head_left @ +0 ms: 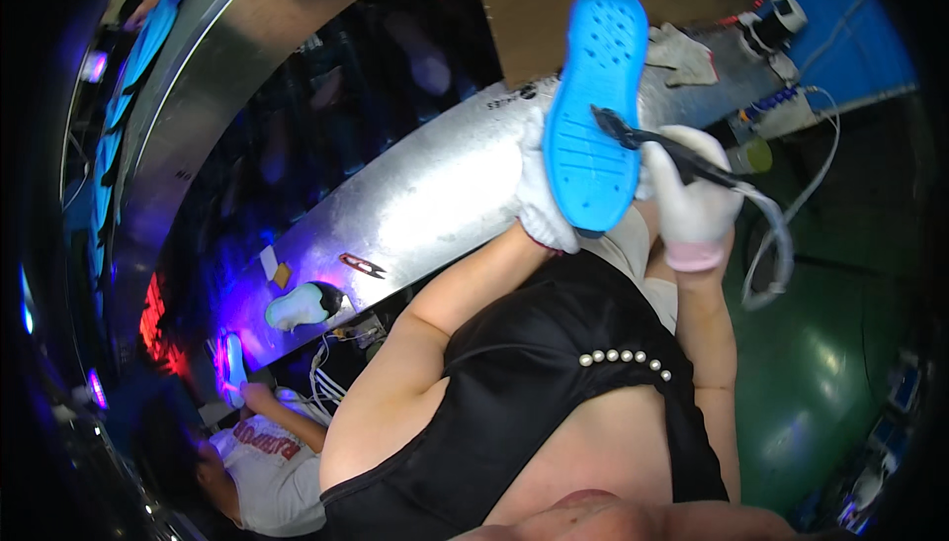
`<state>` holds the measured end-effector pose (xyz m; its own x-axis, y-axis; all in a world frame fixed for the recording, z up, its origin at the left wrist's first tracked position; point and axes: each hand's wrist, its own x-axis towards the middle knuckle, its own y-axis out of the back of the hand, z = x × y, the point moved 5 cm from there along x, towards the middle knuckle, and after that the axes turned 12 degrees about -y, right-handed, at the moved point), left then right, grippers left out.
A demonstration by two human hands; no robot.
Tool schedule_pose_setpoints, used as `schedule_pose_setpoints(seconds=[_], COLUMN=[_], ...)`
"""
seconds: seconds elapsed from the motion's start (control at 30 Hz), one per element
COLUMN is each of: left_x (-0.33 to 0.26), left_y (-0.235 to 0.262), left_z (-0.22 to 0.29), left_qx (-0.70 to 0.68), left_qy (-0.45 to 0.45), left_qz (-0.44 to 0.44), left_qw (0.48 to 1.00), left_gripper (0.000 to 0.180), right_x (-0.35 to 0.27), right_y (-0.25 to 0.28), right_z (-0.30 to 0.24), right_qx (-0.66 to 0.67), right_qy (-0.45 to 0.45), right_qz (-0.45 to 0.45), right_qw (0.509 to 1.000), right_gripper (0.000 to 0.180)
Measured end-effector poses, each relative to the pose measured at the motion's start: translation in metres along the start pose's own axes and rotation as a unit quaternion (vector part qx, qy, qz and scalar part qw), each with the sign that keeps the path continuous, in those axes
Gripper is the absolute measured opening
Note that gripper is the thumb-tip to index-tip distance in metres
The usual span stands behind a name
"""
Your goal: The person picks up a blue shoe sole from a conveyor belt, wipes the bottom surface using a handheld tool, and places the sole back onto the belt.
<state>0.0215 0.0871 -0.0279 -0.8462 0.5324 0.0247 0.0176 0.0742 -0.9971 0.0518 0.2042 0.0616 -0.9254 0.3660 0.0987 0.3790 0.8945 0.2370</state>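
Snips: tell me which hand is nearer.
Left. The left hand, holding the blue sole, is right of the snips; the right hand, holding the black tool, is farther right.

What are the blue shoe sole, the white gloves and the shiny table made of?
Blue shoe sole: maybe rubber or foam, smooth with a soft sheen; its lines and dots look moulded in.
White gloves: probably knitted cloth, dull and soft; one is wrinkled, the other has a pink cuff.
Shiny table: looks like bare metal, silvery with bright glare.
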Motion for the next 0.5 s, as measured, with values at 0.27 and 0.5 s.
schedule_pose_setpoints(seconds=[0.27,0.5], left_x=[0.016,0.027], left_y=[-0.021,-0.011], left_z=[0.016,0.038], left_qx=[0.126,0.165], left_qy=[-0.121,0.101], left_qz=[-0.027,-0.080], left_qw=[0.984,0.978], left_gripper=[0.092,0.095], right_x=[-0.022,-0.030], right_y=[-0.007,-0.007], right_z=[-0.006,-0.012], right_qx=[0.042,-0.020], right_qy=[-0.087,0.116], right_qz=[-0.039,-0.164], right_qw=[0.995,0.979], right_gripper=[0.017,0.019])
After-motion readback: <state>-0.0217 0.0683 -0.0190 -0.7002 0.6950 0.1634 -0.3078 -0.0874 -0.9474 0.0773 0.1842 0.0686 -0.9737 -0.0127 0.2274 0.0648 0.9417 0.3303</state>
